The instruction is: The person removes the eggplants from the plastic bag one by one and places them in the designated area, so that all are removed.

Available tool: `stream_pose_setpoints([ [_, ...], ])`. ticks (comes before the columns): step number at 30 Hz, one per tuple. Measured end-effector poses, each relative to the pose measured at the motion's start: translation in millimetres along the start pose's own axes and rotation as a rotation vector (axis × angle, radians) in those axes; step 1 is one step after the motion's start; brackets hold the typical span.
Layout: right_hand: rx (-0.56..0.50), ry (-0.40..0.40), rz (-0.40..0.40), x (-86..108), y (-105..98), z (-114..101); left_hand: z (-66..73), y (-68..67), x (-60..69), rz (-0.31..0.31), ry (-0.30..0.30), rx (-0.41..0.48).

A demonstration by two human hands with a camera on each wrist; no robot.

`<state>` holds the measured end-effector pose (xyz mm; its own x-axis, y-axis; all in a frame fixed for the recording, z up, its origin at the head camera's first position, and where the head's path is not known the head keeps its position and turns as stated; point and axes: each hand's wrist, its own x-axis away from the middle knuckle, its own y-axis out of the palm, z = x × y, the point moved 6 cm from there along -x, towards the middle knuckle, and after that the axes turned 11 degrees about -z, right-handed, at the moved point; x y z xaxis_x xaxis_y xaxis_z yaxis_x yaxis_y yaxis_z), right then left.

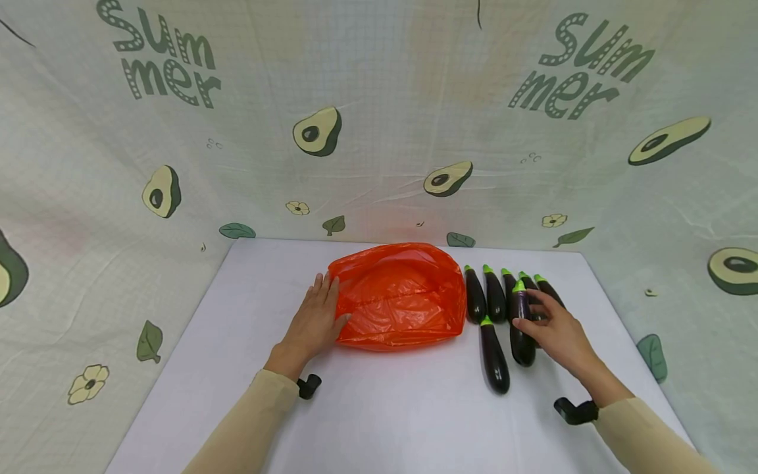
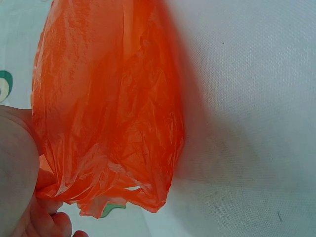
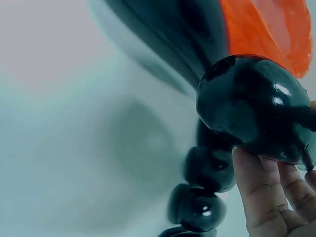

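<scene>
A red plastic bag (image 1: 403, 316) lies on the white table with its mouth spread open. My left hand (image 1: 314, 316) holds the bag's left edge, the thumb on the inner side; in the left wrist view its fingers (image 2: 47, 217) curl at the crumpled rim. Raised in my right hand (image 1: 556, 329) is a dark purple eggplant (image 1: 522, 345) with a green cap, gripped between thumb and fingers. The right wrist view shows its glossy round end (image 3: 252, 106) close up. Another eggplant (image 1: 494, 359) lies nearer me, its cap touching the row.
Several more eggplants (image 1: 476, 296) lie side by side right of the bag, partly hidden by my right hand. The white table (image 1: 379, 408) meets a hanging cloth (image 1: 379, 118) with avocado prints at its back and sides.
</scene>
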<state>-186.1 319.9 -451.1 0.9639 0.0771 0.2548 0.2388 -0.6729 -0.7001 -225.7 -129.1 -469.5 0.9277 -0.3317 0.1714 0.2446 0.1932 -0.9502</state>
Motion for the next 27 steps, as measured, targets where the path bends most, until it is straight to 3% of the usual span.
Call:
stream_pose_setpoints([
  [18,0.010,0.042,-0.040,7.0,16,21,-0.4,1.1,-0.3,-0.015,-0.009,-0.002],
  [27,0.014,0.039,-0.112,10.1,28,25,-0.3,1.6,-0.1,-0.012,-0.009,0.009],
])
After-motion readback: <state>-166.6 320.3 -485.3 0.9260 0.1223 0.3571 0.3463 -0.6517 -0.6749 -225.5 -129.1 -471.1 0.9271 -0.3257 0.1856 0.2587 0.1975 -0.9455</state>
